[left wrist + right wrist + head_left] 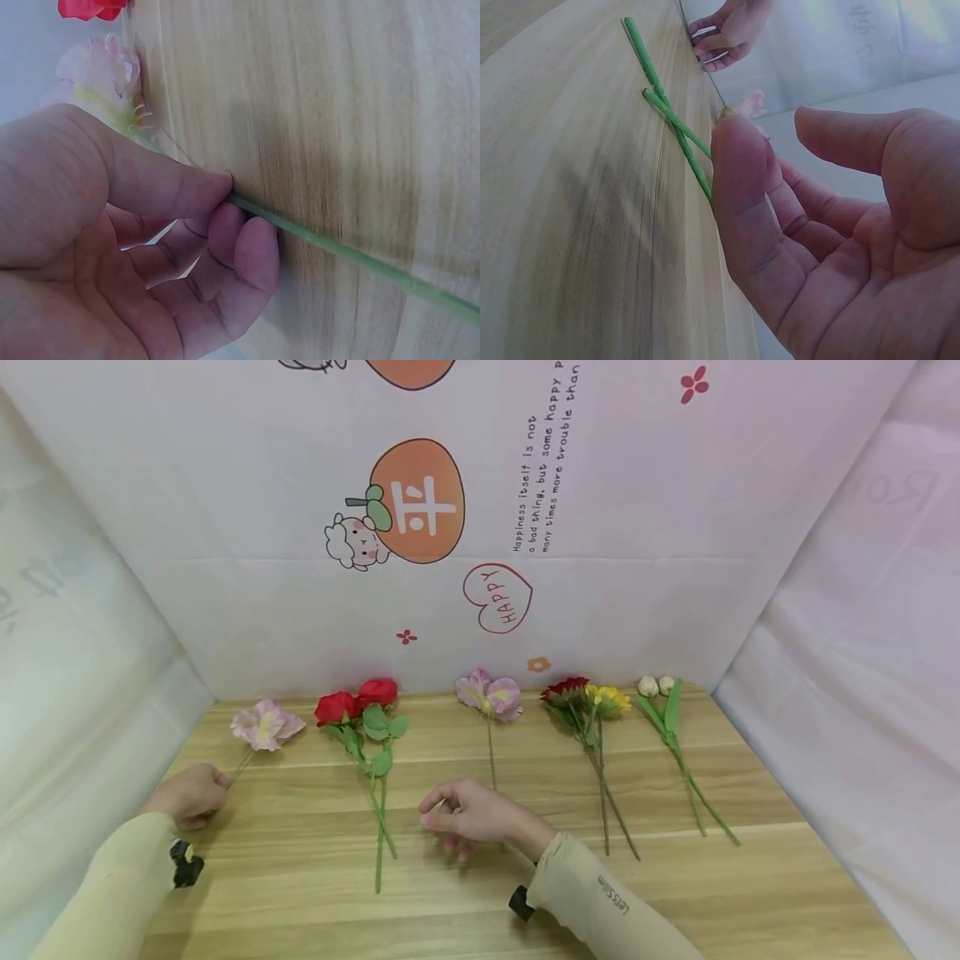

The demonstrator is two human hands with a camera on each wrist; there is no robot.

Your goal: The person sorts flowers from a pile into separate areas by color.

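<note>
At the left of the table, my left hand (189,795) pinches the thin green stem (352,259) of a pale pink artificial flower (264,727) between thumb and fingertips. The bloom points toward the back wall. Over the middle of the table hangs my right hand (476,814), fingers loosely bent and thumb apart, holding nothing. It overlaps the stem of a second pink flower (491,695) in the head view. To its left lie two red roses (337,707), their green stems (686,146) crossed in the right wrist view.
Right of centre lie a dark red flower (566,691) and a yellow flower (607,700) with crossed stems. Farther right are white tulip-like buds (648,686) on green stems. A printed white cloth (637,527) rises behind the wooden table (300,893), with white sheets at both sides.
</note>
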